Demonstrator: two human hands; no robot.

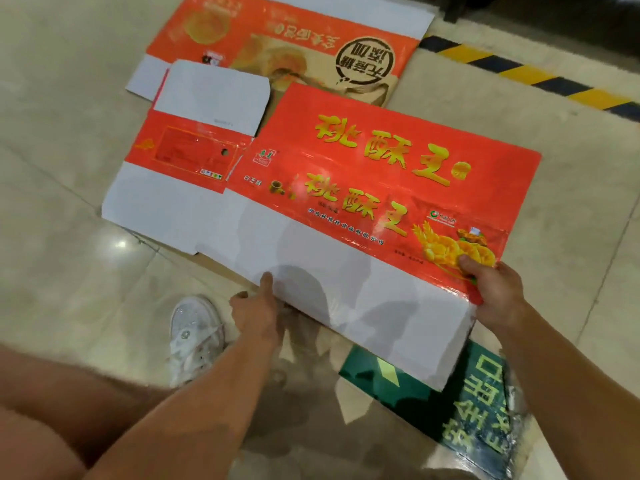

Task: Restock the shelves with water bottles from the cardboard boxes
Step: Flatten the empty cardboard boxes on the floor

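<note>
Both hands held a flattened red cardboard box just above the floor, the left hand at its near white flap with thumb on top and fingers curled under, the right hand pinching the far corner the same way. To lay it well, I judged the sheet should go down level and square onto the other flattened red box beyond the fingers, the grip let go only once it rested. Pale glossy tiles, a black-and-yellow hazard strip, a green printed sheet beneath the wrists and a white shoe showed; no water bottles or shelves were visible.
</note>
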